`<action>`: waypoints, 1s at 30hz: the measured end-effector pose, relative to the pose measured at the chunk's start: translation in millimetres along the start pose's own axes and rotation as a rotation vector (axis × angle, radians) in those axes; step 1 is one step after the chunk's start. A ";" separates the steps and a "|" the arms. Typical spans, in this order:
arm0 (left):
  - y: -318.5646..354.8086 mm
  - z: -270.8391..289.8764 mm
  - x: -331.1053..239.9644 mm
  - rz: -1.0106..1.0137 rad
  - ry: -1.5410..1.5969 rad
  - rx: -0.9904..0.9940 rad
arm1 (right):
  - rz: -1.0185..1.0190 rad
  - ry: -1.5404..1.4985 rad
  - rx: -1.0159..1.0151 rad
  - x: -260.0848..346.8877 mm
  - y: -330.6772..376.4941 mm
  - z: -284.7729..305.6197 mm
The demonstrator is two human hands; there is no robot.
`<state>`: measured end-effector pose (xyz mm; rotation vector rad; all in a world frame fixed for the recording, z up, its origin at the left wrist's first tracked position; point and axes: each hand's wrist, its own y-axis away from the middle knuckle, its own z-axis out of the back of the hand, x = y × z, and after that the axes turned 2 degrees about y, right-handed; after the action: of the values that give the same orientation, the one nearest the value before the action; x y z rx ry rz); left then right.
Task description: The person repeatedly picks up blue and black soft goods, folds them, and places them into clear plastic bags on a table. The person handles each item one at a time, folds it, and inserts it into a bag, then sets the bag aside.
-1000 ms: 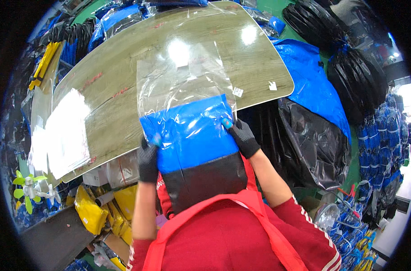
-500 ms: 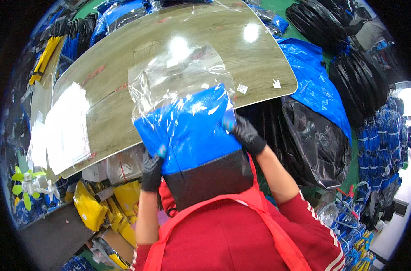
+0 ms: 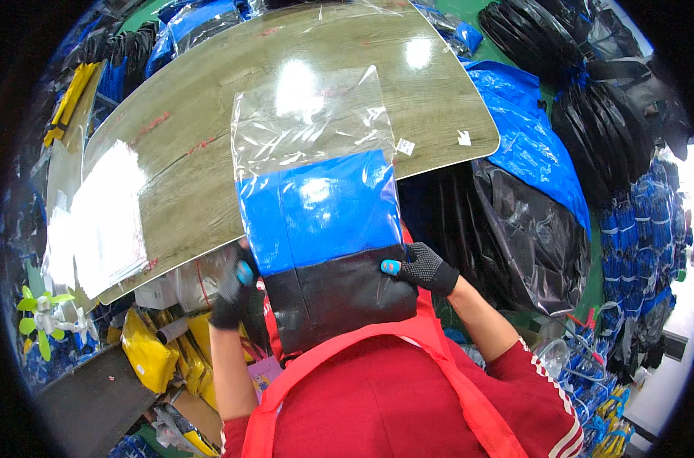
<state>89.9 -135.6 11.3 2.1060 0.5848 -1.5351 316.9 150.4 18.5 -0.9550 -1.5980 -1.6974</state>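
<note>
A folded blue-and-black plastic sheet (image 3: 328, 210) lies inside a clear plastic bag (image 3: 305, 126). Its black half hangs over the table's near edge, toward my body. The bag's unfilled end lies flat over the tabletop beyond the blue part. My right hand (image 3: 425, 269), in a dark dotted glove with a blue thumb tip, grips the right edge of the black part, thumb on top and fingers hidden beneath. Beside the left edge is my left hand (image 3: 234, 286), gloved alike and smeared by motion; whether it touches the packet I cannot tell.
The wood-patterned table (image 3: 186, 172) holds a stack of clear bags (image 3: 110, 221) at its left end and small white scraps (image 3: 405, 146). Black and blue sheeting (image 3: 534, 237) lies at right. Yellow packets (image 3: 150, 351) and a small green-bladed fan (image 3: 43, 320) are at lower left.
The packet has straightened and the bag's far end has flattened. My right hand has moved down its right edge toward me; my left hand has shifted left and slightly nearer.
</note>
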 end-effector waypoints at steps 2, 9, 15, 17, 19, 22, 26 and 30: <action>-19.3 -1.0 -6.6 0.242 0.182 -0.131 | 0.027 0.175 0.234 8.7 -7.5 13.7; 5.7 -35.5 15.7 0.350 -0.274 0.077 | 0.213 -0.260 -0.221 29.3 -25.4 16.0; -2.4 -27.9 19.6 0.300 0.343 -0.186 | 0.104 -0.011 0.015 41.3 -14.2 8.6; -4.6 -32.5 23.1 0.170 0.014 0.020 | 0.337 -0.469 -0.230 43.9 -17.6 15.3; 2.5 -38.9 24.3 0.314 0.082 -0.028 | 0.363 -0.234 -0.294 39.9 -13.2 15.1; 23.6 -43.7 18.1 0.287 0.304 -0.150 | 0.225 -0.218 -0.140 24.4 13.9 -2.8; 54.5 -40.9 15.4 0.524 -0.123 0.224 | 0.075 -0.156 -0.192 4.4 53.9 -32.5; 73.9 -41.4 30.4 0.281 -0.096 -0.229 | 0.179 0.051 -0.458 2.4 40.0 -33.4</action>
<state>173.3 -168.2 2.1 1.8419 0.3897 -1.3351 345.6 113.9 42.2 -1.2198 -1.0698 -1.9795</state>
